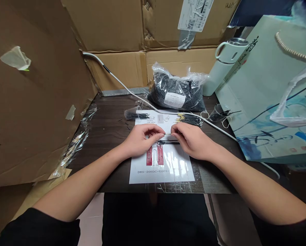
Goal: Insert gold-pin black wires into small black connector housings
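Over a printed white sheet (163,176), my left hand (144,139) and my right hand (195,140) face each other. Thumb and forefinger are pinched together on both. A thin wire-like piece (167,134) spans the small gap between the fingertips, one end in each hand; its exact kind is too small to tell. Just below the fingertips, several thin black strands (169,142) lie across the sheet. Behind my right hand is a bundle of black strands with yellow ends (190,119). A clear cup (132,113) lies on its side behind my left hand, black strands sticking out.
A clear bag of black strands (178,90) stands at the back beside a pale bottle (223,65). Another clear cup (216,112) with black strands lies at right, near a large paper bag (270,95). A white cable (122,88) crosses the table; cardboard (37,102) walls the left.
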The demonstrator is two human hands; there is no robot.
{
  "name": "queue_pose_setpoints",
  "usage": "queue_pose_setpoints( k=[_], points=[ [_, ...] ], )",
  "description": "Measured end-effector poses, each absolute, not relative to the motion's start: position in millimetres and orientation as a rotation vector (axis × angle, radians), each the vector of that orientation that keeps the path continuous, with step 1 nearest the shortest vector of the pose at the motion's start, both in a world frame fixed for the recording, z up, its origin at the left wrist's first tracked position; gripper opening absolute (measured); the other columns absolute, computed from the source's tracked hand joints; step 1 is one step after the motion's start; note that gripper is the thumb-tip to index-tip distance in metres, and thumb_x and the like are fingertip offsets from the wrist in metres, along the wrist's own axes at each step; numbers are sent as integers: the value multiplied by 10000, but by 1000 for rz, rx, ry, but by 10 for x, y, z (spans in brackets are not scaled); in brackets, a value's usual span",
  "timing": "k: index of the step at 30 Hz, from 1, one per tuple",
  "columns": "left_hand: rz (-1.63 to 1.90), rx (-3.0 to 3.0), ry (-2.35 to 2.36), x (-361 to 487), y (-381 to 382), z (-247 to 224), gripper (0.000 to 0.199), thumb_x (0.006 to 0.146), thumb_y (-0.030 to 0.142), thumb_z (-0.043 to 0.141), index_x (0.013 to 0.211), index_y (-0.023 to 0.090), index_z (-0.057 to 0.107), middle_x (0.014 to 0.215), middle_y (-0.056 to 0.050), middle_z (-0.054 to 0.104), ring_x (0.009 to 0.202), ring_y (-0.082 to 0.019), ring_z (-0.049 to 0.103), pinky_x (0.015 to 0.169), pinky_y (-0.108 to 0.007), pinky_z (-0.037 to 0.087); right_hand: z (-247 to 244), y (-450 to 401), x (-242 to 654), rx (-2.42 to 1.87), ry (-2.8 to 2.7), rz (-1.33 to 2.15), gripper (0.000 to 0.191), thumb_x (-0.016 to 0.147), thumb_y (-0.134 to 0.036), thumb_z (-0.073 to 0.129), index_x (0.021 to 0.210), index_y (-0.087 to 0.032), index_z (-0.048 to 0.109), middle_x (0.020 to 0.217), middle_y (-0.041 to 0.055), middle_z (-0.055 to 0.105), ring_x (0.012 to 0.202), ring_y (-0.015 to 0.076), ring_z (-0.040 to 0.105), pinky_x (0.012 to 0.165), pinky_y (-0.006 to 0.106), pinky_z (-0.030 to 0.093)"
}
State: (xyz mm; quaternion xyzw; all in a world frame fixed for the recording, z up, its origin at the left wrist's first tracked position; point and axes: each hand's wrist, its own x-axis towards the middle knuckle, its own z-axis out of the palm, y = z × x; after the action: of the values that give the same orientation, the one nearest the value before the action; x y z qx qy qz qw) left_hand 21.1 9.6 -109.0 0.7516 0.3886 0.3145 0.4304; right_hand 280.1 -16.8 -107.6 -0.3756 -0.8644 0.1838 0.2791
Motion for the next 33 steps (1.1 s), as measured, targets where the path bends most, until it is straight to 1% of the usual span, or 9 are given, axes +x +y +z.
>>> queue_pose_setpoints(
  k=[4, 6, 8, 11, 22, 27, 33],
  points=[
    [764, 1893, 978, 213, 97, -1096, 197, 983, 365, 763, 1009, 190, 850, 984, -67, 823, 875, -199, 716, 783, -321, 546, -1074, -180, 2797, -999, -2336, 450, 81, 1109, -196, 495, 1056, -223, 550, 970, 69, 663, 852, 220, 607, 769, 360, 468],
    [754, 1898, 986, 213, 95, -1103, 210, 982, 377, 761, 1005, 188, 850, 945, -64, 812, 834, -192, 699, 755, -319, 534, -1061, -185, 2799, -973, -2332, 417, 58, 1075, -176, 536, 1075, -221, 571, 994, 79, 663, 878, 231, 613, 785, 371, 486],
    [748, 1908, 989, 214, 90, -1110, 209, 982, 376, 759, 1007, 190, 851, 894, -52, 794, 778, -177, 665, 729, -314, 516, -1041, -189, 2800, -938, -2316, 402, 94, 1055, -145, 537, 1079, -218, 592, 1003, 86, 651, 892, 235, 610, 788, 376, 499],
    [756, 1923, 990, 218, 81, -1117, 195, 981, 363, 757, 1008, 195, 852, 853, -40, 776, 740, -166, 631, 713, -312, 498, -1017, -190, 2792, -904, -2289, 439, 133, 1070, -136, 510, 1067, -218, 615, 993, 87, 648, 888, 233, 614, 786, 381, 512],
    [768, 1964, 959, 236, 52, -1119, 166, 987, 340, 754, 1003, 198, 838, 844, -39, 740, 731, -161, 601, 721, -317, 489, -1070, -186, 2742, -886, -2268, 493, 120, 1091, -162, 519, 1066, -216, 623, 991, 90, 676, 901, 236, 634, 791, 384, 523],
    [781, 1954, 980, 221, 65, -1152, 225, 966, 399, 801, 1060, 199, 839, 854, -46, 749, 710, -162, 609, 701, -315, 502, -1055, -193, 2736, -911, -2254, 495, 121, 1082, -157, 523, 1050, -229, 616, 988, 83, 681, 880, 229, 634, 773, 375, 515],
    [819, 1976, 1002, 216, 69, -1161, 163, 961, 356, 794, 998, 205, 842, 844, -42, 758, 720, -164, 631, 695, -312, 509, -1058, -192, 2747, -910, -2238, 492, 115, 1066, -147, 538, 1052, -228, 617, 976, 75, 669, 859, 225, 618, 763, 371, 507]
  ],
)
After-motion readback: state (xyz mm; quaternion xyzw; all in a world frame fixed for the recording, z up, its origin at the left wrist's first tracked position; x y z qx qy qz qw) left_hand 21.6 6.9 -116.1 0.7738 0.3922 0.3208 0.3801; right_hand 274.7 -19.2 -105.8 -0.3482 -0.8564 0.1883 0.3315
